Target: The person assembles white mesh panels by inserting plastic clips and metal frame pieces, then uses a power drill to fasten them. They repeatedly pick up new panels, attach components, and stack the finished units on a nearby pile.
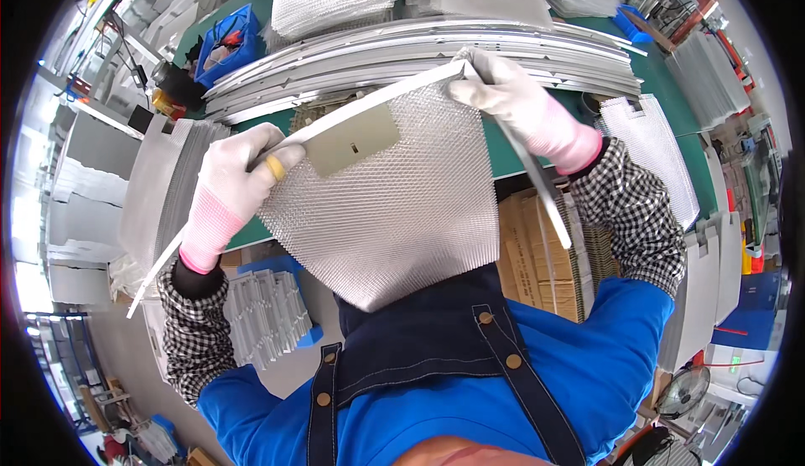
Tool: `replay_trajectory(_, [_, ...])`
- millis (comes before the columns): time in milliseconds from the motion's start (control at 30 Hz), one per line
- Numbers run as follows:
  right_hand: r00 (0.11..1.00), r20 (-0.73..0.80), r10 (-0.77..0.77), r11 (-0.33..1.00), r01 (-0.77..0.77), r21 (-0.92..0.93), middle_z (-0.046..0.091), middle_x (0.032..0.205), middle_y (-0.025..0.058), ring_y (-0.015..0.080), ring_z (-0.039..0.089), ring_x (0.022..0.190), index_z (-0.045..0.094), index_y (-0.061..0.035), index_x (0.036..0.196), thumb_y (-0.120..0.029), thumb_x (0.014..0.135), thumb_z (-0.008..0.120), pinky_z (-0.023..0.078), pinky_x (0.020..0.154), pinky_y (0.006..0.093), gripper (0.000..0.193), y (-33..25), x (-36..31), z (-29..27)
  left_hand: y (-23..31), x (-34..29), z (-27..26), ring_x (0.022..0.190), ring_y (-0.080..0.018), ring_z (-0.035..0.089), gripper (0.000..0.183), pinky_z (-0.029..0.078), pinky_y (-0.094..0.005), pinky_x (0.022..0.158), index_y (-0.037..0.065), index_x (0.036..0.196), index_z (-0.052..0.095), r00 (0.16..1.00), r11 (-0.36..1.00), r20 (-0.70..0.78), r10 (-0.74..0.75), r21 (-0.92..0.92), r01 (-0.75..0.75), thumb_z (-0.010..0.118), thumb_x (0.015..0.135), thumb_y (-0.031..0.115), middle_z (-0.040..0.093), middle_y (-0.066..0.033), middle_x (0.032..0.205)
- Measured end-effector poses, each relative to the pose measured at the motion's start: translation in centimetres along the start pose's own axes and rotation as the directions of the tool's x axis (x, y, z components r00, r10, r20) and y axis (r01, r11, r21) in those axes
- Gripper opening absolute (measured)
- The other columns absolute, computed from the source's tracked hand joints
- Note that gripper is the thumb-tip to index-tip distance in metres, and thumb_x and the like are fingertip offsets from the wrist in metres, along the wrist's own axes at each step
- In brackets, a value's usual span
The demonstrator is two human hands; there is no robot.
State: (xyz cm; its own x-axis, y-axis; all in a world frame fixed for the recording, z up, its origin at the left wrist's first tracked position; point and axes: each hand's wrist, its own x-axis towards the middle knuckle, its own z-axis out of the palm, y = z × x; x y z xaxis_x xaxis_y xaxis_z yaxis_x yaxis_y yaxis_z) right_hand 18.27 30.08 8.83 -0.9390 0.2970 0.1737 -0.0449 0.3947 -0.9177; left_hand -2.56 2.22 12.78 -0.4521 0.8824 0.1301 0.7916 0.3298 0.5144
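Observation:
I hold up a silver expanded-metal mesh panel (398,202) in front of my apron. A flat grey-beige plate (354,141) with a small dark slot sits at its upper edge. Along that edge runs a thin pale metal strip (381,94); its two ends bend away at the corners and stand apart from the panel's sides. My left hand (239,172), gloved in white and pink with a yellow band on one finger, is closed on the strip at the left corner. At the right corner my right hand (516,105), gloved alike, pinches the strip where it bends.
Long metal strips (419,59) lie across the green table (503,151). Behind them are stacked mesh sheets (335,0) and a blue bin (228,42). Panel stacks stand left (168,181) and right (654,151). Below are a cardboard box (537,256) and bundled pale frames (268,315).

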Motion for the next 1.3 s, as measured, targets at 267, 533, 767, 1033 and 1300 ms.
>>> replay_trajectory(267, [0.950,0.080,0.301,0.938,-0.310,0.155,0.061,0.110,0.0052,0.0133,0.054,0.103,0.054,0.0043,0.131,-0.034,0.101,0.058,0.044,0.095,0.0290,0.048,4.3,-5.8,3.8,-2.2,-0.6,1.6,0.058,-0.0149,0.058,0.035,0.046,-0.0322,0.058,-0.001,0.097,0.070,0.981,0.984,0.083,-0.178,-0.006,0.179,0.072,0.093,0.034,0.060,-0.0108,0.064])
replay_trajectory(533, [0.983,0.073,0.169,0.943,-0.183,0.276,0.060,0.111,0.0058,0.0136,0.054,0.103,0.052,0.0063,0.129,-0.036,0.103,0.056,0.044,0.095,0.0292,0.050,4.3,-4.0,1.6,-1.0,0.5,1.7,0.066,-0.0155,0.054,0.032,0.046,-0.0320,0.066,-0.004,0.100,0.066,0.976,0.985,0.135,-0.171,0.001,0.173,0.069,0.094,0.027,0.059,-0.0112,0.073])
replay_trajectory(767, [0.965,-0.105,0.241,0.927,-0.196,0.320,0.061,0.118,0.0067,0.0120,0.054,0.107,0.054,0.0063,0.130,-0.025,0.104,0.055,0.043,0.098,0.0280,0.041,5.2,-0.9,4.9,-0.9,0.5,1.7,0.063,-0.0137,0.051,0.030,0.044,-0.0310,0.062,-0.002,0.096,0.068,0.983,0.984,0.045,-0.176,0.039,0.174,0.070,0.094,0.028,0.056,-0.0094,0.068])
replay_trajectory(1033, [0.943,0.023,0.333,0.919,-0.329,0.219,0.063,0.110,0.0089,0.0120,0.057,0.102,0.052,0.0069,0.130,-0.025,0.102,0.058,0.047,0.092,0.0283,0.043,6.3,-4.8,5.8,-3.0,0.0,2.0,0.060,-0.0145,0.059,0.037,0.047,-0.0313,0.060,0.000,0.099,0.072,0.977,0.977,0.035,-0.212,0.040,0.210,0.071,0.093,0.036,0.062,-0.0097,0.067])
replay_trajectory(1300, [0.955,-0.033,0.294,0.847,-0.244,0.472,0.063,0.119,0.0085,0.0134,0.057,0.107,0.050,0.0086,0.134,-0.023,0.100,0.061,0.046,0.096,0.0296,0.048,7.4,-7.6,7.9,-2.9,0.5,2.4,0.061,-0.0117,0.057,0.036,0.046,-0.0295,0.059,-0.001,0.098,0.071,0.967,0.967,0.053,-0.249,0.061,0.246,0.073,0.093,0.035,0.061,-0.0057,0.067])
